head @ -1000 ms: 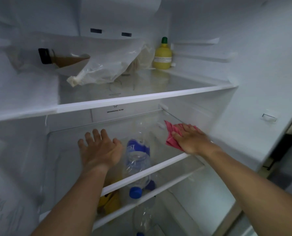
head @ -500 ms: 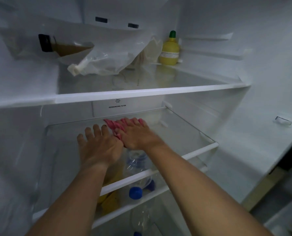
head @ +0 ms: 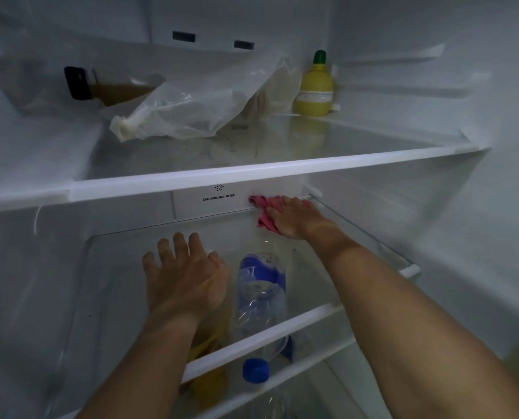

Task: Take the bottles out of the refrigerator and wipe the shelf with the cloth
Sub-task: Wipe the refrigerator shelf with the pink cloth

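My right hand (head: 294, 220) presses a pink cloth (head: 262, 205) flat onto the glass middle shelf (head: 116, 282), at the back, right of centre, just under the deodorizing filter panel. My left hand (head: 185, 276) rests flat on the same shelf, nearer the front, with its fingers spread and nothing in it. No bottle stands on this shelf. Through the glass I see a clear water bottle (head: 261, 293) with a blue label and blue cap lying on the level below.
On the upper shelf (head: 252, 173) stand a yellow bottle with a green cap (head: 314, 89) at the back right, a crumpled clear plastic bag (head: 185, 113) and a dark-capped bottle of brown liquid (head: 79, 84) lying at the left. Something yellow (head: 209, 385) lies below, beside the water bottle.
My right hand swept the cloth from the shelf's right side to the middle beside my left hand, then to the back right. My left hand stayed put.
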### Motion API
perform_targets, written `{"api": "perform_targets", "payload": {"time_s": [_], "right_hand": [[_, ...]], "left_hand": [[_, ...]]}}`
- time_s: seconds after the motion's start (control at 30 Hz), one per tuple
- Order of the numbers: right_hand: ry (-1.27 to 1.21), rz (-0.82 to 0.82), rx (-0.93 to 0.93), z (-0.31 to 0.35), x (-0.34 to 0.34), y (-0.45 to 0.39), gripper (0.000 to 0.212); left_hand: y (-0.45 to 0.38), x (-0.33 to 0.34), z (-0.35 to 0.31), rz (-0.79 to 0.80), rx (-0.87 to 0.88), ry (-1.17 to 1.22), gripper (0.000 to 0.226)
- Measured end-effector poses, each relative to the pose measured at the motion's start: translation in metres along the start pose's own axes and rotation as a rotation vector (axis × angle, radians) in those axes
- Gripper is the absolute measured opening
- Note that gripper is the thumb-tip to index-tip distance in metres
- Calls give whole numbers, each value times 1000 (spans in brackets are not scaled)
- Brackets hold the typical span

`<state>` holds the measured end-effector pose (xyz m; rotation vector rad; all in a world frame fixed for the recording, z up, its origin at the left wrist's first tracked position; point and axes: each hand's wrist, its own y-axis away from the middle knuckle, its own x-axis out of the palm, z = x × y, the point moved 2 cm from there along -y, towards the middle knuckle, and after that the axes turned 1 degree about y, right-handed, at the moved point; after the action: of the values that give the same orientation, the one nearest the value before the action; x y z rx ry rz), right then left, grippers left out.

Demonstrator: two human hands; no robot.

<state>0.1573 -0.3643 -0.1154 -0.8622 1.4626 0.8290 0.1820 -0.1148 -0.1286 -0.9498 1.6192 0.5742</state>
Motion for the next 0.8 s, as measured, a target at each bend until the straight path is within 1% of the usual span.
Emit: {"api": "perform_targets", "payload": {"time_s": [0.1, 0.27, 0.33, 0.43, 0.53, 0.6, 0.67, 0.73, 0.8], "right_hand": [[43, -17, 2, -24, -1, 7, 65], [-27, -24, 34, -49, 5, 35, 62], [-41, -16, 78, -52, 6, 54, 64], [3, 1, 101, -52, 5, 92, 65], [-4, 47, 170, -49, 7, 126, 70], [-58, 61, 209, -39, 5, 143, 71], [-92, 42, 212, -18, 2, 153, 73], [-79, 18, 147, 13, 1, 158, 72], [-122, 18, 78, 50, 1, 161, 68]], "left_hand": [[0, 1, 1, 4, -3, 5, 59], [-1, 1, -1, 49, -43, -22, 60], [-1, -3, -3, 60, -50, -35, 59], [5, -11, -6, 90, -54, -22, 60], [15, -18, -7, 96, -70, 10, 61], [25, -25, -2, 70, -148, 52, 62], [37, -32, 8, 27, -238, 82, 59], [48, -35, 18, 3, -265, 50, 52], [57, -36, 24, 19, -261, 17, 49]]}}
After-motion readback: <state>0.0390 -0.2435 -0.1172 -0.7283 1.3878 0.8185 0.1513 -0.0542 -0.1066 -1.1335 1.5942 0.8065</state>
